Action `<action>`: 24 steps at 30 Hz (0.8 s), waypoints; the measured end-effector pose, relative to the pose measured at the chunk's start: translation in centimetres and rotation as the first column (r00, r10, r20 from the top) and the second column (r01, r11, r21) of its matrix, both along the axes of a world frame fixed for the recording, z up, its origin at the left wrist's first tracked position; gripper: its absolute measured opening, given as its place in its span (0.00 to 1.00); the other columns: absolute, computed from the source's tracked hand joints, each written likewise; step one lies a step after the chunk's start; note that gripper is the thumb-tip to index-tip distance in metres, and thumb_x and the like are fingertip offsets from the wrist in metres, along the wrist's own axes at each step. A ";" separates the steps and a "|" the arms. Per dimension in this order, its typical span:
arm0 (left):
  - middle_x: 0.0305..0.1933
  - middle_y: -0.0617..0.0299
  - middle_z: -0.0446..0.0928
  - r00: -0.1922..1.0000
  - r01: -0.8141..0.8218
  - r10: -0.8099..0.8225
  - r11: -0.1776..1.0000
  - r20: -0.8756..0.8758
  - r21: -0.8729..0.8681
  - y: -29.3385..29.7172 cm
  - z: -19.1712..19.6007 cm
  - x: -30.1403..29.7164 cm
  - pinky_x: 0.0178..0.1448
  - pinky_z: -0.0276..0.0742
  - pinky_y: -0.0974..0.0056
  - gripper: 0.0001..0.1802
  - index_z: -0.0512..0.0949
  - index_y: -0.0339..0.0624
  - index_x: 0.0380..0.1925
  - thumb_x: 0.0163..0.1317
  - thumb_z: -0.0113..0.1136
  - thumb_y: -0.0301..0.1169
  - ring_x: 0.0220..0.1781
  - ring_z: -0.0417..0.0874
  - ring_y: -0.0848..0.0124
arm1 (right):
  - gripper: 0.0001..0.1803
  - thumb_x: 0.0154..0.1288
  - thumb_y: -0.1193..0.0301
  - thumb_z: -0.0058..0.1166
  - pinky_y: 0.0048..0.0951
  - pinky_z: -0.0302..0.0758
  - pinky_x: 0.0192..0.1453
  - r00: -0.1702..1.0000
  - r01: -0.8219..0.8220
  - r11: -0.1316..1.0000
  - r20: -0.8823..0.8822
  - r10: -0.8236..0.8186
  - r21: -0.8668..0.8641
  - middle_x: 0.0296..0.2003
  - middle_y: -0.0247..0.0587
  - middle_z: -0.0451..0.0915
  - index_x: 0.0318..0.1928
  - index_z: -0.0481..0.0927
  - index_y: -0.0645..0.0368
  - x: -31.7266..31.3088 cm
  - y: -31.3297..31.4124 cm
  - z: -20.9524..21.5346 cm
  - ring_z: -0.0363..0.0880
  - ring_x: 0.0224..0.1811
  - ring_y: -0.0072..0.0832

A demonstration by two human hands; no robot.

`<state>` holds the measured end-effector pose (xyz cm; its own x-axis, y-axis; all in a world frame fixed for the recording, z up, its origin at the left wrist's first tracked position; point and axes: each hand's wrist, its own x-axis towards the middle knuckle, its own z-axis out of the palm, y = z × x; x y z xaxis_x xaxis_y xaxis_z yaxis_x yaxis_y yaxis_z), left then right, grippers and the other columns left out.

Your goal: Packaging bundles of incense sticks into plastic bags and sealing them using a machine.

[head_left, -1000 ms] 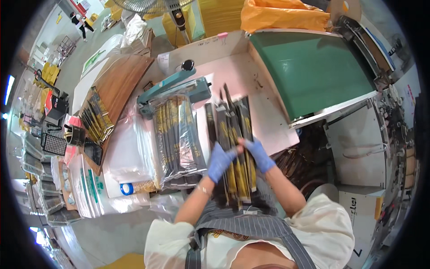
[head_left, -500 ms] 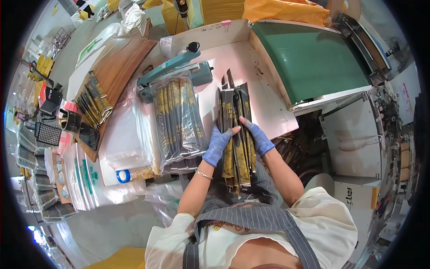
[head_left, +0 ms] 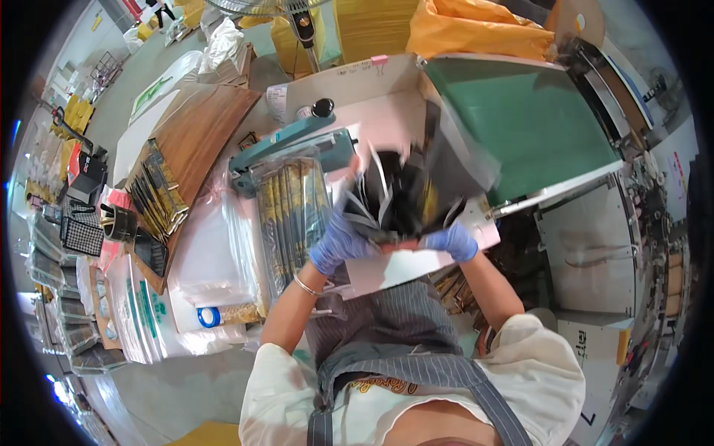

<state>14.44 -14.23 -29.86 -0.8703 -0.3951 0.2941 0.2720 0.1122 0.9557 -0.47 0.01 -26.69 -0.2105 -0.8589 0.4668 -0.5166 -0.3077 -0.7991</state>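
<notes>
Left hand (head_left: 341, 241) and right hand (head_left: 452, 241) grip the splayed, blurred dark packets (head_left: 403, 195) low; even pressure should limit slipping.

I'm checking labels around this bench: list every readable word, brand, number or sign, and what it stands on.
I don't copy wording out, only where it stands:
White shirt: orange script.
White panel: large black lettering.
Plastic bags: green print.
Bench's back wall: handwriting, too small to read.
Paper label: too small to read.
Held dark packets: too blurred to read.
</notes>
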 end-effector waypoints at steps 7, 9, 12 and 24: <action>0.65 0.54 0.57 0.950 0.139 -0.141 0.990 -0.279 -0.028 -0.9 4.7 -3.3 0.69 0.54 0.61 0.79 0.33 0.47 0.68 0.18 0.83 0.38 0.65 0.63 0.63 | 0.72 0.29 0.58 0.77 0.35 0.52 0.69 0.941 -0.074 0.979 0.312 0.132 -0.192 0.64 0.50 0.55 0.69 0.36 0.55 -1.5 -1.6 1.9 0.56 0.66 0.37; 0.66 0.54 0.55 0.942 0.091 -0.127 0.988 -0.311 -0.127 -1.4 5.4 -3.6 0.69 0.55 0.60 0.80 0.32 0.49 0.68 0.17 0.83 0.37 0.65 0.62 0.62 | 0.72 0.29 0.59 0.77 0.36 0.53 0.68 0.927 -0.089 0.956 0.328 0.183 -0.281 0.63 0.50 0.57 0.69 0.36 0.55 -1.6 -2.1 3.8 0.57 0.66 0.37; 0.66 0.56 0.55 0.929 0.130 -0.140 0.990 -0.343 -0.053 -0.4 4.5 -3.8 0.69 0.55 0.61 0.82 0.30 0.51 0.68 0.17 0.83 0.37 0.66 0.60 0.62 | 0.58 0.30 0.60 0.76 0.35 0.58 0.65 0.967 -0.082 0.949 0.207 0.150 -0.303 0.58 0.48 0.63 0.64 0.56 0.57 -1.4 -2.4 3.6 0.61 0.62 0.38; 0.54 0.60 0.70 0.946 0.008 -0.297 0.422 0.130 0.906 7.0 1.9 9.7 0.58 0.68 0.67 0.35 0.65 0.38 0.56 0.53 0.62 0.47 0.53 0.72 0.72 | 0.15 0.48 0.66 0.57 0.26 0.70 0.51 0.580 -0.612 0.765 0.771 0.262 0.200 0.36 0.43 0.80 0.35 0.80 0.64 6.4 -3.8 2.6 0.76 0.40 0.26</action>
<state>24.10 -7.25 -28.01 -0.9218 -0.1600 -0.3532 -0.0518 -0.8519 0.5212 5.92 -3.79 -24.12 0.1526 -0.9869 -0.0523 0.3178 0.0991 -0.9429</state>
